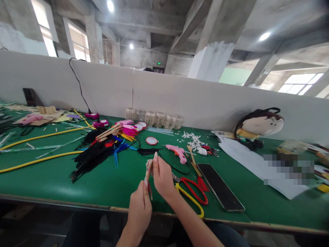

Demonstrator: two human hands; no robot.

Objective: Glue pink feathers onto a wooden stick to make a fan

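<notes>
Close to the table's front edge, both hands pinch a small pale stick-like piece (148,171), mostly covered by the fingers. My left hand (140,206) is closed around its lower end. Higher up and to the right, my right hand (162,176) has thumb and fingers pressed together at its top. Scissors (194,190) with one red and one yellow handle lie just right of my right hand. A pink glue gun (177,152) rests beyond that hand, with a dark cord beside it.
Black feathers (89,159) and bright feathers on wooden sticks (110,132) are piled at left. Clear jars (159,119) line the partition, near a red-rimmed lid (151,141). At right are a phone (221,187), white scraps (194,141), paper sheets (241,157) and a plush bag (262,125).
</notes>
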